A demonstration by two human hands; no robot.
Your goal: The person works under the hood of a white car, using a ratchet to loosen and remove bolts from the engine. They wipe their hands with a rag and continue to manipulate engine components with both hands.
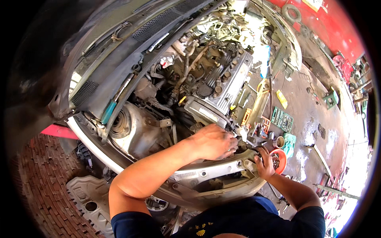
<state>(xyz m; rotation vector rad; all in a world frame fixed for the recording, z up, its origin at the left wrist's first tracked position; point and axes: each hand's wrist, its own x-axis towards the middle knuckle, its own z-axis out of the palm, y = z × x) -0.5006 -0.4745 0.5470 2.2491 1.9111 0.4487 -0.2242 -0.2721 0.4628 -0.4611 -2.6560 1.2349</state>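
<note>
My left hand (214, 142) reaches over the front of an open engine bay, its fingers curled down beside the end of the engine. What they close on is hidden behind the knuckles. Just past its fingertips is a pale metal fitting (243, 131). At the right end of the pale metal front crossmember (228, 168), my right hand (264, 163) has its fingers bent over a dark part that I cannot make out. The engine (234, 79) has a silver ribbed cover with round openings along it.
A teal-handled screwdriver (109, 111) lies along the bay's left edge. Beyond the right hand stand a red bowl of small parts (282, 160), a tin can (279, 142) and a green socket set (282, 119). A large metal cover (85, 194) lies on the brick floor (47, 182) at left.
</note>
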